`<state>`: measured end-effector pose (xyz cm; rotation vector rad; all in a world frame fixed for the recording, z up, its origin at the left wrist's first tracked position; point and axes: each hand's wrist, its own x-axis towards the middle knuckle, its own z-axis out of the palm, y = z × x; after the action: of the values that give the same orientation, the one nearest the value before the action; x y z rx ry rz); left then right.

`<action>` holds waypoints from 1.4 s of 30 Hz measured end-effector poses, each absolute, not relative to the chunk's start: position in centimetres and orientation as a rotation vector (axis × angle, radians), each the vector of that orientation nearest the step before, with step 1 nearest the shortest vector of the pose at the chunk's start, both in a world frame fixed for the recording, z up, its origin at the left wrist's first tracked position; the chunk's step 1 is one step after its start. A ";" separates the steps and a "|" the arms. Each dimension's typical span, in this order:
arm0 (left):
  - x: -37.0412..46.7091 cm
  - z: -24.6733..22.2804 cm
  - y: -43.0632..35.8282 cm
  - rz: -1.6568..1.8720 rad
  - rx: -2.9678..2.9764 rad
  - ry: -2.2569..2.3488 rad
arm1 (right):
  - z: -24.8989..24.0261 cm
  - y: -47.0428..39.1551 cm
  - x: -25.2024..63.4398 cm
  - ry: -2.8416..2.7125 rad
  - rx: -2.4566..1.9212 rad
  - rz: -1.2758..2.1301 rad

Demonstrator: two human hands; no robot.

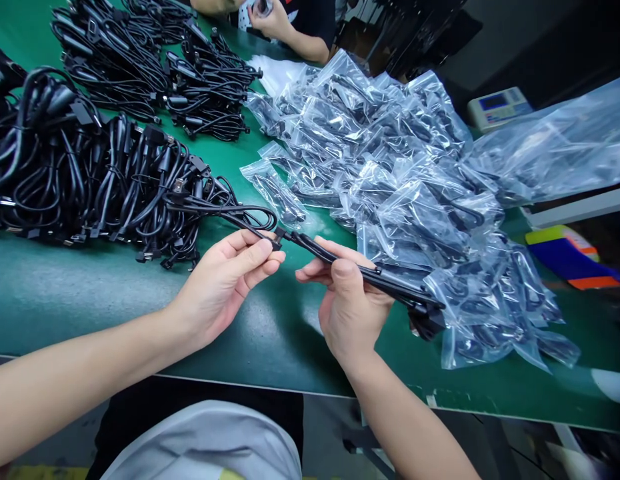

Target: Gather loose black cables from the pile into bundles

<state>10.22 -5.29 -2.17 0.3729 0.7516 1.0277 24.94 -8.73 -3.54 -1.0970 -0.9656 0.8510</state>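
Observation:
Between thumb and fingers, my left hand (230,277) pinches a looped black cable (225,210) near its plug. The loop of that cable reaches back over the edge of the pile of bundled black cables (115,173) on the left. My right hand (350,293) is closed round a folded bundle of black cable (400,287), which slants down to the right. The tip of this bundle comes close to the fingers of my left hand; whether they touch I cannot tell. Both hands are above the green table (270,340), near its front edge.
Many clear zip bags with black cables (390,147) lie heaped on the right. More cable bundles (140,60) are at the back left. A device with a small screen (499,107) stands at the back right. Across the table are a co-worker's hand (275,20) and arm.

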 end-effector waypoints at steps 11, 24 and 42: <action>9.9 -2.8 -5.6 1.040 0.484 0.738 | -3.4 -9.0 25.2 -0.996 -1.090 0.824; 10.0 -2.7 -5.6 1.026 0.440 0.731 | -3.7 -8.8 25.5 -1.039 -1.077 0.802; 9.8 -4.0 -5.7 0.590 1.336 0.769 | -1.5 -6.4 30.4 -0.931 -1.093 1.296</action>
<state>9.77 -5.67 -4.03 1.3359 0.7691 0.5903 30.44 -6.35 -1.54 -1.0932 -0.9306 1.2962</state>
